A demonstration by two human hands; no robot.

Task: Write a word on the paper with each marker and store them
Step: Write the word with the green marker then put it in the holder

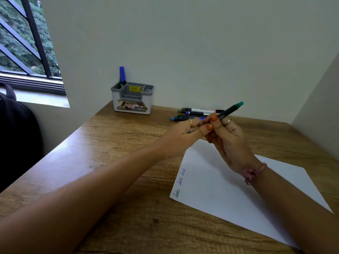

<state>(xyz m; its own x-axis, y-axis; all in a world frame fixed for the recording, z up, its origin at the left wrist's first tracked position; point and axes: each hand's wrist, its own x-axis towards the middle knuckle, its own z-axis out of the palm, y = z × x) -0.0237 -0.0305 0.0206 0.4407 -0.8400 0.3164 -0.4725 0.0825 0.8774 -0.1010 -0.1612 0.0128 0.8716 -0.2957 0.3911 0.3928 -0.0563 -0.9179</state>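
Note:
Both hands meet above the far edge of the white paper point(236, 189). My right hand point(227, 136) grips a black marker with a green end point(231, 109), its green end pointing up and to the right. My left hand point(185, 131) pinches the marker's near end, which the fingers hide; whether a cap is there I cannot tell. Three short handwritten words run along the paper's left edge. Several more markers point(194, 113) lie on the table beyond my hands. A blue-capped marker point(122, 76) stands in the grey organiser point(132, 99).
The wooden table point(110, 162) sits in a corner, with walls behind and to the right. A window with dark bars is at the upper left. A dark bag or chair back point(16, 134) stands at the table's left side.

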